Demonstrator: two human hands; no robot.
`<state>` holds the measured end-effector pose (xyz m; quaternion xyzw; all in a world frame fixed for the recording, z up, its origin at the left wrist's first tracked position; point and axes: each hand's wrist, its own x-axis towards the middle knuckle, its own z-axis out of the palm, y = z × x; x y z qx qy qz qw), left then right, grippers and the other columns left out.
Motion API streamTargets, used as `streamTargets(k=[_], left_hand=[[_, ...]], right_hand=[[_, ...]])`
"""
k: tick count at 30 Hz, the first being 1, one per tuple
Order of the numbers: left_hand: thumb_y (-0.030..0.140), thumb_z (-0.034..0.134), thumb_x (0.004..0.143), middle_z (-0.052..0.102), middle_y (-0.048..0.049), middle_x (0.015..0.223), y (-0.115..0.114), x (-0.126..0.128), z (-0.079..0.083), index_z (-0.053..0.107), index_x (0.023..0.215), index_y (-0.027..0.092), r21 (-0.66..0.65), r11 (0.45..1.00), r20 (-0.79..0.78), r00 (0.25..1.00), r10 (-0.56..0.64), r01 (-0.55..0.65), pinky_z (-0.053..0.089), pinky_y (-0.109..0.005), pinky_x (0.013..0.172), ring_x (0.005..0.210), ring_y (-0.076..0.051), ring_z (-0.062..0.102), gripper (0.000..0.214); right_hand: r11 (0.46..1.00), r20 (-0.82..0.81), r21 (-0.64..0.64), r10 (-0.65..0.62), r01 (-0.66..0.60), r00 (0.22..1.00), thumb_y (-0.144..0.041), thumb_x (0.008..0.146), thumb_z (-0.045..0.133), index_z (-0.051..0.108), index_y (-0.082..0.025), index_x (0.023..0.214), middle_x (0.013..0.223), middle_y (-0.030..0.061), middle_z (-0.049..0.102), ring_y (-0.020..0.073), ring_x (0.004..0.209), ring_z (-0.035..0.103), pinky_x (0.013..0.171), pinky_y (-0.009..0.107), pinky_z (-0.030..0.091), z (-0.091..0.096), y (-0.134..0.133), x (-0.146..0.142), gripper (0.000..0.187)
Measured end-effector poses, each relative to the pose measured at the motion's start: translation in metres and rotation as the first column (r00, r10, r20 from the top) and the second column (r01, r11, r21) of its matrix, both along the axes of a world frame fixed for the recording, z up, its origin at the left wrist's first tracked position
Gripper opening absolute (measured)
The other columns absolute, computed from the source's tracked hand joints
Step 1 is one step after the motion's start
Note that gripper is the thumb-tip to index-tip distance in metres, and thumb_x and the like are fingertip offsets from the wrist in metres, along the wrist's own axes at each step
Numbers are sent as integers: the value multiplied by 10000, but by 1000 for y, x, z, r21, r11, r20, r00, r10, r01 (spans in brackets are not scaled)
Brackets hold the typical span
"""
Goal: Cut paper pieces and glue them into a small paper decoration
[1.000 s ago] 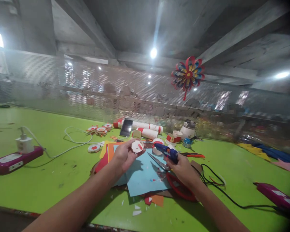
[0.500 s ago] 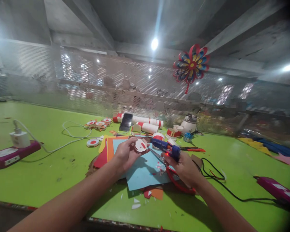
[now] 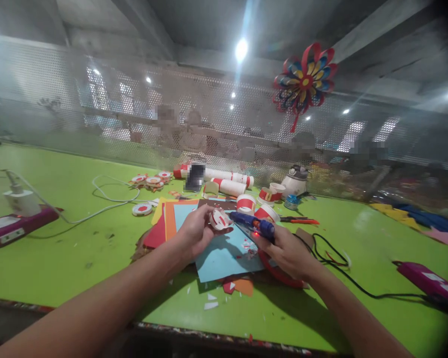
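Observation:
My left hand (image 3: 197, 229) grips a small round white-and-red paper piece (image 3: 220, 219), tilted, above the coloured paper sheets. My right hand (image 3: 288, 251) is wrapped round a blue hot glue gun (image 3: 252, 223) with a glowing red light. The glue gun's nozzle points left, close to the rim of the paper piece; whether they touch I cannot tell. Under the right hand lie red-handled scissors (image 3: 280, 272), partly hidden. Beneath both hands a light blue sheet (image 3: 218, 263) bears small red and white scraps.
Behind stand cut paper cups (image 3: 245, 203), white-and-red cup rolls (image 3: 228, 186), a phone (image 3: 194, 178), a blue jar (image 3: 291, 202) and a kettle-like container (image 3: 295, 181). Several round paper pieces (image 3: 153, 182) lie at left. Purple power strips (image 3: 429, 283) sit either side; a black cord (image 3: 366, 291) runs right.
The paper piece has tilted in my left hand, showing more of its side. The glue gun's nozzle has come slightly nearer to it. The whole view has shifted a little.

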<state>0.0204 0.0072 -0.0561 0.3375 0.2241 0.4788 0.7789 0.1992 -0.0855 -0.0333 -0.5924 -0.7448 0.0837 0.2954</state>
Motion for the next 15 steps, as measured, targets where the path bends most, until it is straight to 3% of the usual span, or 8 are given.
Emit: streamTargets(k=[15], left_hand=[[220,554,780,613,-86,630,-2,0,-5,615,722,99,35,994,-77,992,-96,99,514,-391,728,612,-169,592,147]], right_hand=[[999,14,-33,30,-29,999,-311,842,447,535,-175,819,704,21,618,153,585,523,519,239,370,-2,1,-1,163]])
